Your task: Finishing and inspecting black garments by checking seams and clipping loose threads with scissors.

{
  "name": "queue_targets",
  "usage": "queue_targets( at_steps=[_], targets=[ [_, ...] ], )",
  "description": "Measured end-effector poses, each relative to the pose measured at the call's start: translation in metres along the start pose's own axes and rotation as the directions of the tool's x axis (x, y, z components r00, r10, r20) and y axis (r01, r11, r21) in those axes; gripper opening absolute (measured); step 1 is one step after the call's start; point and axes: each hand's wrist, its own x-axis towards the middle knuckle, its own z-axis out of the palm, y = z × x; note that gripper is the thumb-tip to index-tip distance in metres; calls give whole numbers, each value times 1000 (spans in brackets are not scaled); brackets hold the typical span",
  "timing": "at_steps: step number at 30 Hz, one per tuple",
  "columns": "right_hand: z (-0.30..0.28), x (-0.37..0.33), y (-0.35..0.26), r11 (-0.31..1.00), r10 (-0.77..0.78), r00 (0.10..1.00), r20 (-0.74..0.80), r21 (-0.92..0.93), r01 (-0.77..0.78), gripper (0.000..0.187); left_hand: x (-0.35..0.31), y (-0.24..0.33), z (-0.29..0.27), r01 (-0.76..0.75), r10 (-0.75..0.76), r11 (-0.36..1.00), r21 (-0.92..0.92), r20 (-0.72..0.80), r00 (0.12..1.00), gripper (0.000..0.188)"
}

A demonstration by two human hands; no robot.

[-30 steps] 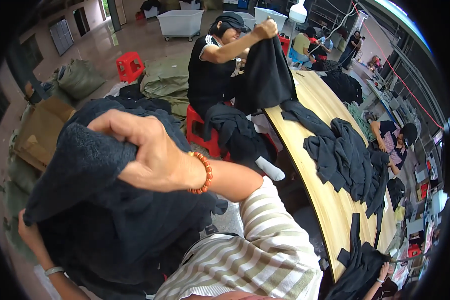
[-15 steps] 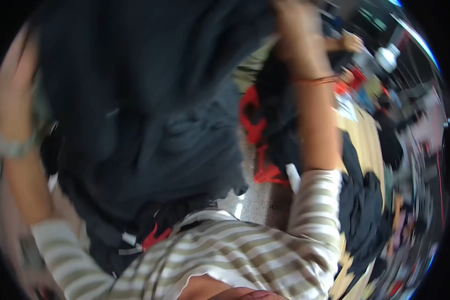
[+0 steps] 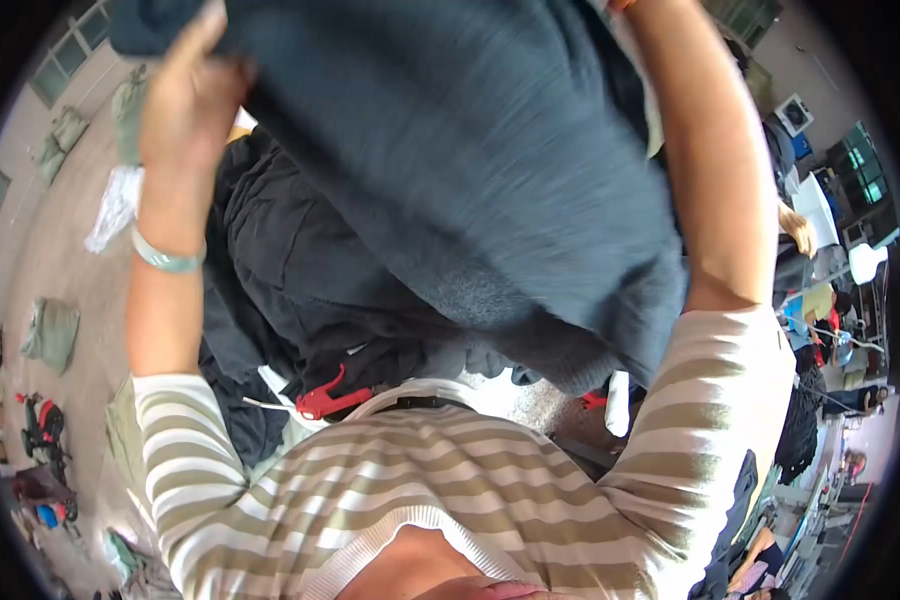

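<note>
While a dark garment (image 3: 470, 170) is held over a clothing pile's (image 3: 290, 240) right edge, its left end is grasped by the left hand (image 3: 192, 110); the right hand's grip cannot be seen. A red object (image 3: 330, 400) is seen beside the pile's near edge.

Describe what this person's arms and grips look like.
The left sleeve and right sleeve are striped white and olive-beige, leaving the forearms bare. A pale grey-green bangle circles the left wrist; the left grip is ungloved. Only a sliver of orange-red band shows at the right wrist; the right grip is out of view.
</note>
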Motion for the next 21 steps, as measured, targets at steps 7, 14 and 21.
queue_targets(
  at_steps=[7, 14, 21],
  targets=[
    [99, -176, 78, 918, 200, 952, 233, -384, -99, 66, -181, -116, -49, 428, -282, 904, 1, -751, 597, 55],
    [109, -275, 12, 856, 170, 978, -117, -474, -205, 28, -212, -159, 9, 269, 318, 76, 960, -279, 906, 78],
    [169, -345, -46, 819, 391, 898, 201, -521, -240, 56, -208, -169, -13, -286, -177, -433, 855, 231, 957, 45]
  ],
)
